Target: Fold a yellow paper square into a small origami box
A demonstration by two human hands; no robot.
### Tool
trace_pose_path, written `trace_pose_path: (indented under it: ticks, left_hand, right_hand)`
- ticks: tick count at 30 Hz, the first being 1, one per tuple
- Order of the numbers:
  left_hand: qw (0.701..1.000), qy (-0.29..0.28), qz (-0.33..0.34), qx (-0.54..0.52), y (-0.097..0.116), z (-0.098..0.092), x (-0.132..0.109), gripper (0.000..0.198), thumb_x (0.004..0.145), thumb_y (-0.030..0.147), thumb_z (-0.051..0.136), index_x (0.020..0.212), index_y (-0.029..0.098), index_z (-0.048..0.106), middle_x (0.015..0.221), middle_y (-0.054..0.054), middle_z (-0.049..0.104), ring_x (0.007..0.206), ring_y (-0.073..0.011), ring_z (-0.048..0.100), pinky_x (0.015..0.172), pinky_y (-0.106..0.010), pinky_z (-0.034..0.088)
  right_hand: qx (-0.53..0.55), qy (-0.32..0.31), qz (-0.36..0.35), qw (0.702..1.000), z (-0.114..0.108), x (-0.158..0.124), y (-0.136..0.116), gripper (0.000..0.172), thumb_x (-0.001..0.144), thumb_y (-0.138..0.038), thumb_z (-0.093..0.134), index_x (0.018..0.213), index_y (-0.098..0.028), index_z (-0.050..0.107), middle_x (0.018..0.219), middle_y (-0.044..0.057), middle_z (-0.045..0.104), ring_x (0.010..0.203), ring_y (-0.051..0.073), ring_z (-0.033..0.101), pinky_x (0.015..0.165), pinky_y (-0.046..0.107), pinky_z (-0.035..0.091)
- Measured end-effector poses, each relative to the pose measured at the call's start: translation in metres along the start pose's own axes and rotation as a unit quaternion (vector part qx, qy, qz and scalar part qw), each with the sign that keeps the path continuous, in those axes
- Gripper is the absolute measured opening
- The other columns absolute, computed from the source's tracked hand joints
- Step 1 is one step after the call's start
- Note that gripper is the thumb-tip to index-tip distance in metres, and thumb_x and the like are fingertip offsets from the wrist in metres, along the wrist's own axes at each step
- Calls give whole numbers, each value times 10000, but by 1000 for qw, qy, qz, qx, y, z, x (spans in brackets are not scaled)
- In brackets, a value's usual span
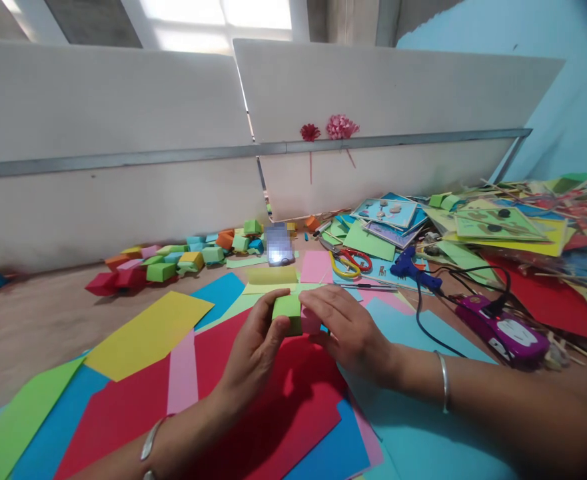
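Low over the coloured paper, my left hand [253, 347] grips a small light-green paper box [287, 312] between thumb and fingers. My right hand [356, 330] is closed on a pink paper piece [311, 323], pressed against the box's right side. The fingers partly cover the pink piece, so I cannot tell whether it is a box or is joined to the green one. Beneath both hands lies a red paper sheet [268, 400], overlapping a yellow sheet [150, 333] and a light-blue sheet [423, 413].
Several small coloured paper boxes [160, 271] line the floor by the white board [123, 207]. A phone [279, 245] stands beyond my hands. To the right are scissors [348, 262], a pen [366, 287], a blue glue gun [416, 268] and a purple power strip [503, 330] with black cables.
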State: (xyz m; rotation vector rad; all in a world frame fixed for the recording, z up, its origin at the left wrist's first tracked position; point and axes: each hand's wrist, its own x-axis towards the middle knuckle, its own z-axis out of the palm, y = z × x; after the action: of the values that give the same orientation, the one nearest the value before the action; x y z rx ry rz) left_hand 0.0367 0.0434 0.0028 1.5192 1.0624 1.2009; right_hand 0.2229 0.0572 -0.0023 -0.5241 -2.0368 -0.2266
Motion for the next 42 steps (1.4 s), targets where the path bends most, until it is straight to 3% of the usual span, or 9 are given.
trace_pose_path:
  ticks: [6,11,17,23,29,36,42]
  left_hand:
    - [999,-14,-15,-43,-4,1,-3,643,861,666,596,1286,196,481,1224,-136,650,1003,-258,684,854,-379,549]
    - [996,-17,-22,-81,-1,2,-5,596,864,624,631,1282,222,495,1257,-128,654,1040,-273,699,871,-393,562]
    - [998,-9,-10,-63,-3,0,-6,588,861,626,634,1279,229,518,1287,-129,629,1145,-305,653,889,-418,576]
    - [997,-7,-27,-78,-2,2,-6,552,878,592,637,1279,233,515,1328,-119,628,1134,-279,669,906,-389,573]
    - [988,-35,-42,-141,2,4,-6,490,862,546,688,1243,275,538,1346,-92,619,1120,-264,680,950,-409,568]
    - [974,-28,-125,-185,4,6,-7,515,854,493,726,1298,335,518,1087,-17,719,1025,-220,723,914,-350,581]
    - [967,-6,-128,-221,0,6,-8,517,809,424,794,1256,302,565,1163,-36,711,1072,-216,710,956,-331,568]
  right_hand:
    - [80,-9,52,995,-2,-3,0,603,887,-97,601,1460,-179,432,1267,152,641,1196,240,605,991,413,558]
    - [87,-22,77,993,-4,-2,2,721,856,-108,629,1512,-219,350,1301,146,606,1235,265,577,1004,454,550]
    - [106,-23,60,992,-5,1,5,695,853,-69,629,1485,-224,385,1303,124,624,1257,233,570,1050,418,526]
    - [85,-32,46,995,-2,0,7,784,866,-70,623,1554,-198,270,1328,139,608,1256,228,566,1039,409,536]
    - [77,-26,35,996,1,-1,8,719,920,-141,605,1553,-164,263,1313,159,601,1229,229,577,1015,402,550]
    - [49,-1,17,999,1,0,8,624,981,-69,432,1567,-178,244,1283,147,618,1221,203,585,1001,370,557]
    - [45,5,-2,999,2,2,9,572,1026,-133,410,1568,-187,233,1221,139,637,1160,195,612,949,353,582]
